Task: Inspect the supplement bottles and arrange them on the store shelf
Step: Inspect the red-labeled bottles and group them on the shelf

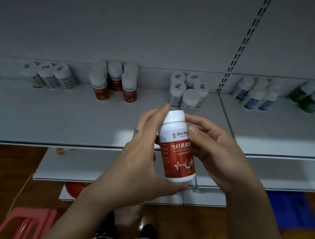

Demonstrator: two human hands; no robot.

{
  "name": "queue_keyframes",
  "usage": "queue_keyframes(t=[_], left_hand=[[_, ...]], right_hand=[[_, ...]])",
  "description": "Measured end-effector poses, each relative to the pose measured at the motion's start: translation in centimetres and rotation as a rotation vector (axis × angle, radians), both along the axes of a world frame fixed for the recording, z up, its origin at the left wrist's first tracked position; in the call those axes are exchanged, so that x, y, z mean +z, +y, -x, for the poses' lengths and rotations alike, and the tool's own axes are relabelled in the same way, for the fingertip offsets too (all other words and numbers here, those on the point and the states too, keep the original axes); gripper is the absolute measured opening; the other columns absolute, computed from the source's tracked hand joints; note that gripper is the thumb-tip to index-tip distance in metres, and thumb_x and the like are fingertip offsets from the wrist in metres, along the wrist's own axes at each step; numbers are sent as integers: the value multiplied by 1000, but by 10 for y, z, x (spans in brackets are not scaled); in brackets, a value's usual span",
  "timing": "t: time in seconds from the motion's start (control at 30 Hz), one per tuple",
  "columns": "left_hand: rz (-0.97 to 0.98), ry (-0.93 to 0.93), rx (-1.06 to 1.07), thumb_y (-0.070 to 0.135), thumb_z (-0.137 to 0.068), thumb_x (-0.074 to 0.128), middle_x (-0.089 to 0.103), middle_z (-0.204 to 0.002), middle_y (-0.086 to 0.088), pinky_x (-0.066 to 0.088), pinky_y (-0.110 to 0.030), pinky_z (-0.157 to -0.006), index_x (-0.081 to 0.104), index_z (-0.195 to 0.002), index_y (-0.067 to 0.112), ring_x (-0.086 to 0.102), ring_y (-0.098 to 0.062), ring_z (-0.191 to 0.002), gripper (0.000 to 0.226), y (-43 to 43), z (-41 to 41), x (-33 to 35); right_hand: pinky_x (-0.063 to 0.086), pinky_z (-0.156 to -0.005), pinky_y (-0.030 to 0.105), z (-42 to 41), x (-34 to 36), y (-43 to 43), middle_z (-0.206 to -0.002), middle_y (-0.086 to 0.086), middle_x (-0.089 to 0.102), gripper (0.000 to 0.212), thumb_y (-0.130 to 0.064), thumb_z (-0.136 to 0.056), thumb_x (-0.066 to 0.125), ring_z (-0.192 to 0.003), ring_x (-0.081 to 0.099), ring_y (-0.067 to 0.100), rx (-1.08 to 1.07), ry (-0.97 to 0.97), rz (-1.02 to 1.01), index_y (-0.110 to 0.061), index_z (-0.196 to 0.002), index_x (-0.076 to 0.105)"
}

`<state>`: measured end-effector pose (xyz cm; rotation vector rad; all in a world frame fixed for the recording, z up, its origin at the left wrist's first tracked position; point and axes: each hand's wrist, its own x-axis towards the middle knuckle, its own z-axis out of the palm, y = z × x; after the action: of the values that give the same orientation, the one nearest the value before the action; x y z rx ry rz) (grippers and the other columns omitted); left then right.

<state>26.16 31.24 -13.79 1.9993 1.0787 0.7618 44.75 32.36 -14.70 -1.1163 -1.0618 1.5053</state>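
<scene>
The left hand (137, 155) held the red bottle (177, 158) from the side and below. The right hand (219, 155) pinched it near the top. The bottle stood almost straight up, cap on top, label facing the person, just in front of the shelf (60, 116). It would be best to turn it slowly, keeping both hands snug.

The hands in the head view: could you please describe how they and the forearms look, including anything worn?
The left hand and the right hand are bare: no gloves, rings or watch show. A small dark mark, perhaps a tattoo, sits on the back of the left hand. Both forearms are bare too, no sleeves in view.
</scene>
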Motion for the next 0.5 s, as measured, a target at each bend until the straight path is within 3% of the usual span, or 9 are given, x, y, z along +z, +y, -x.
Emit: queue_keyframes(t=[0.23,0.37,0.5], left_hand=[[51,31,44,48,-48,91,14,-136,38,45,-11,-75,3,-139,60,49,8,-103,127,5,0,-9],[40,84,46,52,-49,90,13,-137,37,41,-4,-74,0,-138,59,47,12,-103,127,14,4,-11],[14,142,47,51,-51,90,7,-143,35,44,-6,-78,-6,-143,55,42,13,-110,132,21,10,-13]], right_hand=[[49,-98,50,-5,-15,-4,-117,18,69,55,-17,-80,61,-112,64,39,196,65,136,-25,-134,53],[45,-99,58,-2,-20,4,-117,22,68,60,-11,-80,62,-112,62,45,216,58,112,-23,-137,49],[53,-91,46,4,-21,11,-117,19,69,64,-12,-79,66,-109,65,38,188,53,90,-24,-139,47]])
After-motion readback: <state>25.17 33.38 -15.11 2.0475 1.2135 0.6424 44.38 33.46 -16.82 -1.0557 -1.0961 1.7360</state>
